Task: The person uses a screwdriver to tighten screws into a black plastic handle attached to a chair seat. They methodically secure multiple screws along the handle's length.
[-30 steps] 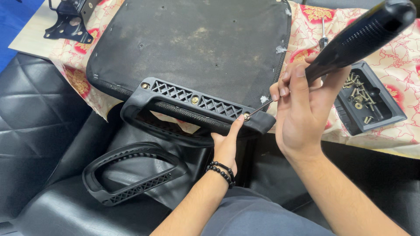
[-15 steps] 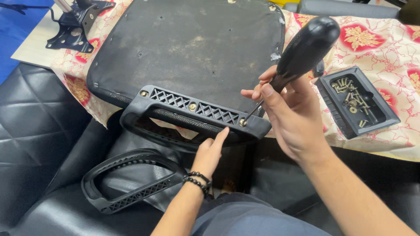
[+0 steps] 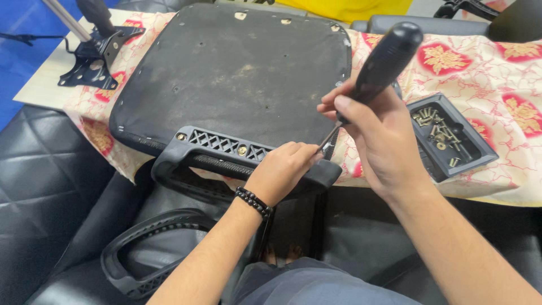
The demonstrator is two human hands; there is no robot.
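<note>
My right hand (image 3: pixel 377 131) grips a screwdriver (image 3: pixel 383 63) with a thick black handle, its thin shaft angled down to the right end of a black plastic armrest (image 3: pixel 217 157). That armrest lies against the front edge of an upturned black seat pad (image 3: pixel 237 73). My left hand (image 3: pixel 282 169), with a black bead bracelet on the wrist, rests on the armrest's right end, fingers curled beside the screwdriver tip. Two brass screws show in the armrest's lattice strip.
A black tray (image 3: pixel 451 141) holding several screws sits right of my hands on a floral cloth (image 3: pixel 491 85). A second black armrest (image 3: pixel 144 254) lies on black leather seating below. A black metal chair mechanism (image 3: pixel 93 59) stands at the far left.
My left hand has moved up from under the armrest onto its right end. The screwdriver handle has swung more upright, and the view has shifted closer.
</note>
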